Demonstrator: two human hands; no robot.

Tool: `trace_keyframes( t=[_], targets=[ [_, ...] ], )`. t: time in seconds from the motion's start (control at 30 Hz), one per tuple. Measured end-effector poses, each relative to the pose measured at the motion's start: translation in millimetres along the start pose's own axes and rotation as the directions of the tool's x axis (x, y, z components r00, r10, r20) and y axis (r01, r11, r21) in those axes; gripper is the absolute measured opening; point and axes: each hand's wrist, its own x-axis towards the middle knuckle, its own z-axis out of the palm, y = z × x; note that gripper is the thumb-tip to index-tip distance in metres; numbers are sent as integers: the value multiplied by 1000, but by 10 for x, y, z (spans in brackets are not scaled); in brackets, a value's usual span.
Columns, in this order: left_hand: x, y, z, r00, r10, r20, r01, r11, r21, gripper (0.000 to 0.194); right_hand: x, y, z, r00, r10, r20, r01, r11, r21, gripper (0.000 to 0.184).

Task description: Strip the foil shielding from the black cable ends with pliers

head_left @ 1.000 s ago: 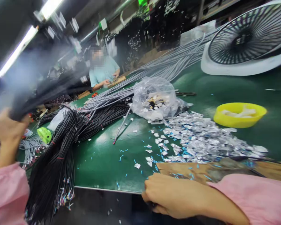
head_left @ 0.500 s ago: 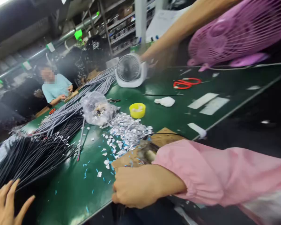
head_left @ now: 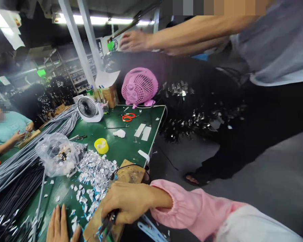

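My left hand rests on the green table with its fingers stretched out and nothing in them. It lies beside scattered foil scraps and bits of blue. My right hand is closed around a dark hand tool, whose exact kind is blurred and partly covered by the fingers. Below that hand is a stained wooden board at the table edge, with a black cable across it. Bundled black cables lie left of my left hand.
Grey cables, a plastic bag, a yellow dish, red scissors, a white fan and a pink fan stand or lie on the table. Co-workers are at left and right, beside hanging black cables.
My view has swung right. My left hand has come over to the table near the scraps. The right hand now shows a dark tool. The co-worker's arm at right has moved away from the white fan.
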Motion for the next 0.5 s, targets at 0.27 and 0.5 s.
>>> trace_keyframes(
  t=[0.27,0.5],
  targets=[
    [881,612,138,999,-23,-39,12,962,-274,52,110,57,157,952,186,-243,-185,982,28,20],
    [199,514,-827,992,-82,-92,66,984,-165,35,63,55,209,928,198,-315,-170,979,113,22]
  ],
)
